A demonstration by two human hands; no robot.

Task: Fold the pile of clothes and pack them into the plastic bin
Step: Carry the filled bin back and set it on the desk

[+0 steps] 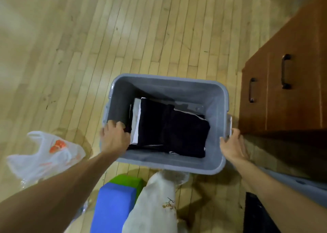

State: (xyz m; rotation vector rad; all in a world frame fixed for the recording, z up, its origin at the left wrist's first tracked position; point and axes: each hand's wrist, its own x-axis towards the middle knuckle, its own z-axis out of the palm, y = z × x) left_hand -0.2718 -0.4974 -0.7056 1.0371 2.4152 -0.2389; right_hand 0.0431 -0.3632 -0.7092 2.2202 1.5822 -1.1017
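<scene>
A grey plastic bin (217, 102) is held above the wooden floor in the middle of the view. Folded black clothes (177, 130) lie stacked inside it, with a strip of white fabric (136, 119) showing along their left side. My left hand (115, 137) grips the bin's left rim, fingers curled over the edge. My right hand (233, 144) grips the handle on the bin's right side.
A brown wooden dresser (286, 91) with dark handles stands close to the bin's right. A white plastic bag (44, 155) lies on the floor at left. Blue and green blocks (113, 206) and my light trouser leg (155, 206) are below the bin. A grey lid (300, 185) lies at lower right.
</scene>
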